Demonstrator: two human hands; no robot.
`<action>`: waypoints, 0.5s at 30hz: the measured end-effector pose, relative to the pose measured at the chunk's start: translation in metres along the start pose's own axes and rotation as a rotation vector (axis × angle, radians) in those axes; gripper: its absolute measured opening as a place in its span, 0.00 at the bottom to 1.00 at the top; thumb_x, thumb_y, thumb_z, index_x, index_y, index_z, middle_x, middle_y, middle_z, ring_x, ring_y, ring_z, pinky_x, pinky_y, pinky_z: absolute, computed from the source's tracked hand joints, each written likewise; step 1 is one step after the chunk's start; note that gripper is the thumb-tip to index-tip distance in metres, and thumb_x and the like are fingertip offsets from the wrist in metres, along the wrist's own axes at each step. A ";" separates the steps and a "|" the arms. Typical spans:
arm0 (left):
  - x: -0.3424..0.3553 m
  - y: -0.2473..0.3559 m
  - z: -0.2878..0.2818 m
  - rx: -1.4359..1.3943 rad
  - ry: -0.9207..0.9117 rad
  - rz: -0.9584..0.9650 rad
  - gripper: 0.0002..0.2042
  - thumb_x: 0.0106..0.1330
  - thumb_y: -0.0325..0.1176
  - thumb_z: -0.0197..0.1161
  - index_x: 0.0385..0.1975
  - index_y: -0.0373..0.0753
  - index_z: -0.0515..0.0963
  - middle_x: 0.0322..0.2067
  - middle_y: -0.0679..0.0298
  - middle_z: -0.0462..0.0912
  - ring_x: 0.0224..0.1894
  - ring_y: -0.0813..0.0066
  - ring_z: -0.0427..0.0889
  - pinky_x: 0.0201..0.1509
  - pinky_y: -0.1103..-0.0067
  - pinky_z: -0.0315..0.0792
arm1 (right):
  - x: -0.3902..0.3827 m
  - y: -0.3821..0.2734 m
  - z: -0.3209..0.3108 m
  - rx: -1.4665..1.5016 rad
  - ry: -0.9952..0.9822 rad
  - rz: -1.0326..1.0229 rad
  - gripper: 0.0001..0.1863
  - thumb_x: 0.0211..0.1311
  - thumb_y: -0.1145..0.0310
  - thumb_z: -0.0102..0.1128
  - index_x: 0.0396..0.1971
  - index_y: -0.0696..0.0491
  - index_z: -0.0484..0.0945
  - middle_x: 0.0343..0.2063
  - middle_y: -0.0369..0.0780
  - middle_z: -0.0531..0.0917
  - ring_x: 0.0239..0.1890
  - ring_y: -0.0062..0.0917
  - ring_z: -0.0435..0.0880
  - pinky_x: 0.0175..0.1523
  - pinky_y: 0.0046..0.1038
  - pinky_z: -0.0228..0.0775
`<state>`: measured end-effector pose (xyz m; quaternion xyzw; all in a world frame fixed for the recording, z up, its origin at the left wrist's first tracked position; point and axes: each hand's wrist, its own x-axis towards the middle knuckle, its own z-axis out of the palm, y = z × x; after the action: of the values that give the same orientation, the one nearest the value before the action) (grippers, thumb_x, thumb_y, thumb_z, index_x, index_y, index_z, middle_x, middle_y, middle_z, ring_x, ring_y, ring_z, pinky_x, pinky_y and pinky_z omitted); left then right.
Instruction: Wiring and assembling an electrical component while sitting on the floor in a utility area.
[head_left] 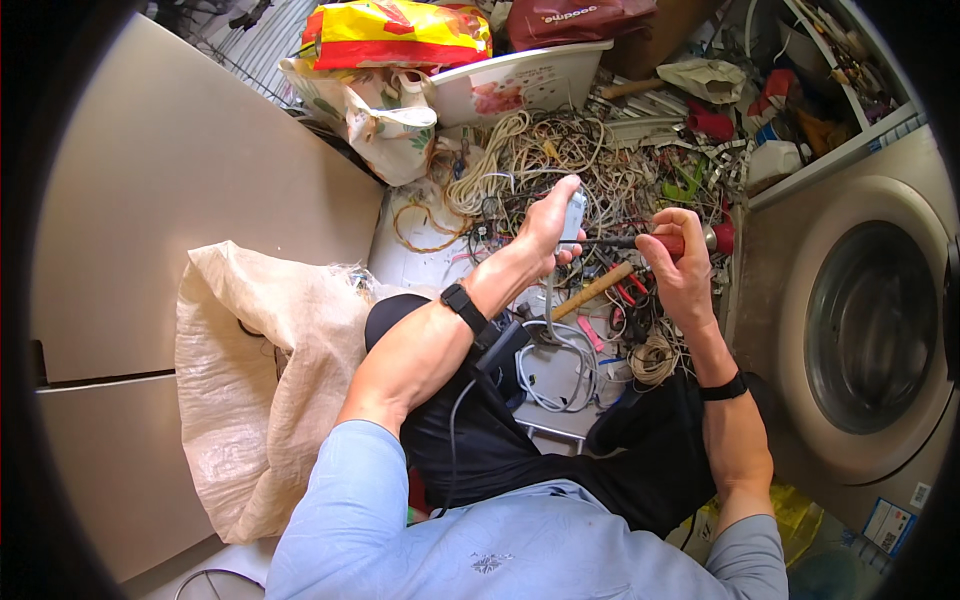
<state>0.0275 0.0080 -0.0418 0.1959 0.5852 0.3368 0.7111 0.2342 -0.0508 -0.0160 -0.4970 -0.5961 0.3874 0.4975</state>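
My left hand (548, 222) is closed around a small pale rectangular plastic block (574, 214), thumb along its top edge. A grey cord (549, 300) hangs below that hand and seems to run from the block. In my right hand (684, 268) is a screwdriver (625, 241) with a red and black handle, held level. Its dark shaft points left, and the tip meets the block or lies just in front of it; I cannot tell which. Beneath both hands lie a wooden-handled tool (592, 291) and red-handled pliers (632, 284).
A heap of tangled cables (545, 150) and metal scraps covers the floor ahead. On the left stand a woven sack (260, 370) and a large beige cabinet (180, 200). A front-loading washing machine (865, 320) is close on the right. A white bin (525, 85) stands behind the heap.
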 end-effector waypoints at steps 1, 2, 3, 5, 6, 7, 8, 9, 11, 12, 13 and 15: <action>-0.002 0.000 0.003 0.001 0.001 -0.001 0.28 0.69 0.64 0.57 0.38 0.38 0.75 0.22 0.59 0.77 0.14 0.72 0.72 0.12 0.79 0.60 | 0.000 -0.003 0.004 -0.006 0.038 -0.020 0.12 0.67 0.73 0.66 0.46 0.54 0.74 0.25 0.32 0.79 0.27 0.16 0.78 0.32 0.19 0.69; -0.003 0.000 0.005 -0.026 0.017 0.073 0.28 0.70 0.64 0.57 0.37 0.38 0.75 0.21 0.59 0.76 0.14 0.72 0.71 0.12 0.79 0.60 | 0.001 -0.008 0.007 0.002 0.085 0.004 0.10 0.69 0.71 0.65 0.44 0.55 0.75 0.28 0.34 0.80 0.28 0.16 0.78 0.32 0.19 0.68; -0.004 0.001 0.008 -0.054 0.031 0.149 0.28 0.70 0.63 0.57 0.36 0.38 0.75 0.21 0.59 0.76 0.13 0.72 0.71 0.12 0.79 0.60 | 0.002 -0.003 0.002 0.001 0.087 0.003 0.10 0.69 0.71 0.65 0.44 0.55 0.75 0.28 0.34 0.80 0.28 0.16 0.78 0.32 0.19 0.68; -0.004 0.001 0.009 -0.035 0.026 0.190 0.28 0.71 0.63 0.56 0.35 0.38 0.75 0.20 0.59 0.76 0.14 0.72 0.71 0.13 0.79 0.61 | 0.005 0.012 -0.009 0.121 0.091 0.257 0.08 0.71 0.68 0.64 0.41 0.56 0.75 0.31 0.36 0.82 0.31 0.17 0.78 0.34 0.20 0.70; -0.003 0.002 0.008 0.003 0.002 0.191 0.30 0.69 0.64 0.56 0.41 0.36 0.74 0.24 0.58 0.76 0.17 0.72 0.72 0.15 0.78 0.64 | 0.009 0.013 -0.009 0.156 0.096 0.333 0.09 0.72 0.66 0.63 0.40 0.56 0.76 0.33 0.37 0.82 0.32 0.17 0.78 0.35 0.21 0.71; -0.003 0.003 0.008 0.041 -0.023 0.191 0.33 0.68 0.66 0.56 0.47 0.35 0.73 0.28 0.57 0.77 0.20 0.72 0.73 0.18 0.78 0.68 | 0.008 0.012 -0.008 0.155 0.093 0.333 0.09 0.72 0.66 0.63 0.40 0.56 0.76 0.33 0.37 0.82 0.32 0.17 0.78 0.35 0.21 0.71; -0.003 0.002 0.009 0.017 0.007 0.119 0.33 0.67 0.66 0.56 0.49 0.36 0.73 0.28 0.57 0.77 0.20 0.72 0.73 0.17 0.79 0.67 | 0.006 0.011 -0.007 0.135 0.082 0.239 0.09 0.72 0.67 0.63 0.40 0.56 0.76 0.32 0.36 0.82 0.31 0.17 0.77 0.34 0.20 0.70; -0.002 0.002 0.007 0.017 0.008 0.119 0.33 0.67 0.66 0.56 0.49 0.36 0.73 0.28 0.57 0.77 0.20 0.72 0.73 0.17 0.79 0.67 | 0.005 0.005 -0.004 0.116 0.073 0.146 0.08 0.71 0.68 0.63 0.41 0.56 0.75 0.32 0.36 0.82 0.30 0.16 0.77 0.34 0.20 0.69; -0.001 0.000 0.004 -0.024 -0.060 -0.021 0.34 0.67 0.67 0.56 0.49 0.36 0.72 0.28 0.57 0.76 0.19 0.72 0.73 0.15 0.79 0.65 | 0.004 -0.003 0.002 0.061 0.061 0.044 0.08 0.70 0.69 0.64 0.41 0.56 0.75 0.32 0.36 0.81 0.31 0.16 0.77 0.34 0.20 0.69; -0.001 -0.004 0.005 -0.026 -0.036 -0.018 0.33 0.67 0.67 0.56 0.48 0.37 0.72 0.28 0.58 0.76 0.18 0.72 0.73 0.14 0.80 0.63 | 0.005 -0.003 0.004 0.035 0.076 0.003 0.07 0.72 0.69 0.63 0.40 0.55 0.74 0.29 0.32 0.79 0.28 0.13 0.74 0.32 0.19 0.66; 0.000 -0.006 0.005 -0.024 -0.037 -0.020 0.33 0.67 0.67 0.56 0.48 0.37 0.72 0.28 0.58 0.76 0.18 0.72 0.73 0.14 0.80 0.63 | 0.006 -0.003 0.005 0.010 0.091 -0.037 0.07 0.74 0.69 0.62 0.39 0.54 0.74 0.26 0.29 0.76 0.25 0.11 0.70 0.29 0.17 0.63; 0.001 -0.008 0.005 -0.028 -0.019 0.114 0.33 0.68 0.67 0.56 0.47 0.37 0.72 0.28 0.58 0.76 0.18 0.72 0.73 0.14 0.81 0.64 | 0.008 0.004 -0.002 0.046 0.065 0.038 0.08 0.74 0.67 0.63 0.38 0.53 0.73 0.26 0.29 0.76 0.25 0.10 0.70 0.29 0.17 0.62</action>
<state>0.0344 0.0039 -0.0471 0.2220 0.5615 0.3831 0.6990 0.2372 -0.0422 -0.0177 -0.5089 -0.5609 0.3943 0.5204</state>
